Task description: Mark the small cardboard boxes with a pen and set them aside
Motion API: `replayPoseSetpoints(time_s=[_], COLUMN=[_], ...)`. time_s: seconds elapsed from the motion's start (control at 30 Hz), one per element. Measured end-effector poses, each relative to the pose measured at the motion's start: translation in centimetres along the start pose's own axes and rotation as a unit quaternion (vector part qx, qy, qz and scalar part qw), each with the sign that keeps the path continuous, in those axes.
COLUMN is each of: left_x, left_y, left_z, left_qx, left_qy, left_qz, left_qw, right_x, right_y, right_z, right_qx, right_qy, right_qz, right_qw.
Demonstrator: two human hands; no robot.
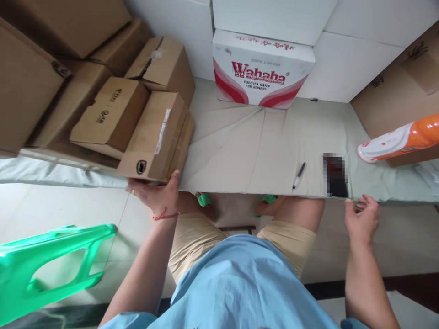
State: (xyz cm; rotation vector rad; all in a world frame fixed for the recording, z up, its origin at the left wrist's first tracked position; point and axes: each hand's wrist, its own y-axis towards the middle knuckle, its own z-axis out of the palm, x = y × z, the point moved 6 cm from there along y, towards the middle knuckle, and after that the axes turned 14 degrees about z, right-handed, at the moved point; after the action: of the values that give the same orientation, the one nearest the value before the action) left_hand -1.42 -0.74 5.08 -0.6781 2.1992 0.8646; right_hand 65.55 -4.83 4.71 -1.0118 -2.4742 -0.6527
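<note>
My left hand (154,194) rests at the table's front edge against the near end of a brown cardboard box (149,141). Its thumb is stretched up along the box's right corner, spread away from the fingers, which are partly hidden. My right hand (361,217) is at the front edge on the other side, fingers loosely bent and apart from the thumb, with nothing visible in it. Just beyond it lies a dark, blurred-out flat object (335,176). A black and white pen (299,175) lies to the left of that object.
More cardboard boxes (109,114) are stacked at the left. A white and red Wahaba-style water carton marked "Wahaha" (259,73) stands at the back. On the right, an orange and white bottle (401,137) leans in. A green plastic stool (58,265) stands at the lower left.
</note>
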Motion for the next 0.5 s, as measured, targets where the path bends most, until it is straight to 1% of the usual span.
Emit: replayPoseSetpoints(time_s=[0.07, 0.1, 0.2, 0.27, 0.33, 0.4, 0.5], left_x=[0.3, 0.6, 2.0, 3.0, 4.0, 4.7, 5.1], left_y=[-0.3, -0.6, -1.6, -2.2, -2.7, -3.1, -3.2], left_z=[0.0, -0.1, -0.7, -0.8, -0.6, -0.3, 0.0], left_qx=[0.037, 0.046, 0.027, 0.018, 0.023, 0.03, 0.037], left_qy=[-0.017, -0.024, -0.038, -0.028, -0.009, 0.001, 0.007], left_qz=[-0.002, -0.003, -0.002, 0.014, 0.031, 0.034, 0.032], left_qw=[0.999, 0.999, 0.999, 0.999, 0.999, 0.999, 0.999], right_x=[-0.4, -0.5, -0.1, 0.2, 0.5, 0.6, 0.6], right_y=[0.3, 0.4, 0.7, 0.9, 1.3, 1.7, 2.4], right_z=[0.7, 1.1, 2.4, 3.2, 3.9, 4.5, 4.9], right_qx=[0.012, 0.019, 0.039, 0.05, 0.057, 0.061, 0.06], right_qy=[-0.003, -0.003, -0.008, -0.021, -0.037, -0.049, -0.066], right_qz=[0.02, 0.023, 0.009, -0.005, -0.007, 0.001, 0.019], right_qw=[1.0, 1.0, 0.999, 0.999, 0.998, 0.997, 0.996])
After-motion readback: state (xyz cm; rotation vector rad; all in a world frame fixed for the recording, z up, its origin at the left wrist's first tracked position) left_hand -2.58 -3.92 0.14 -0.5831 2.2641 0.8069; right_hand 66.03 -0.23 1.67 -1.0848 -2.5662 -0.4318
